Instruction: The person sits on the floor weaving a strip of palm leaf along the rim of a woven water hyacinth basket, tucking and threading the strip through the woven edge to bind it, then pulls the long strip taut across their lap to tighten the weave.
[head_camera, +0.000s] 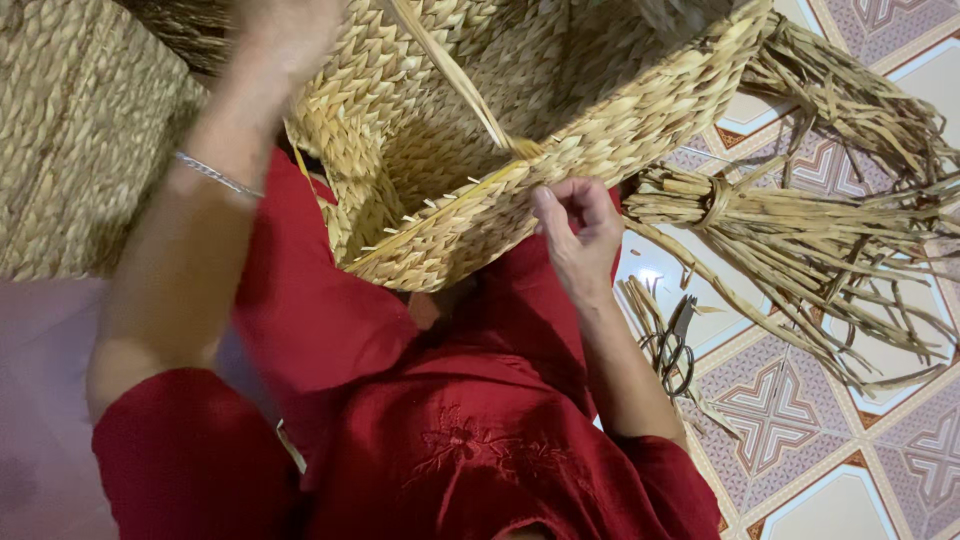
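Red cloth of the person's garment (470, 440) fills the near foreground, and the woven basket (520, 130) is rested on the lap above it, tipped so that its open inside is seen. At the basket's near rim the right hand (580, 235) is held, its fingers (560, 205) curled and pressed together, apparently pinching the rim weave or a strand end; the exact contact is partly hidden. A flat straw strand (455, 75) is drawn up from just above those fingers toward the left hand (285, 35), which is raised and blurred at the top edge, so its fingers' state cannot be told. A bangle (215, 175) is worn on that wrist.

The basket is judged light and fairly stiff in its braided walls, yet springy and rough, not slippery; it is best gripped at the thick rim. Loose strands are thin, dry and likely to split if bent sharply.

Beyond the right fingers, bundled dried straw (800, 220) lies on the patterned tile floor (820, 470), with scissors (678, 345) nearer the wrist.
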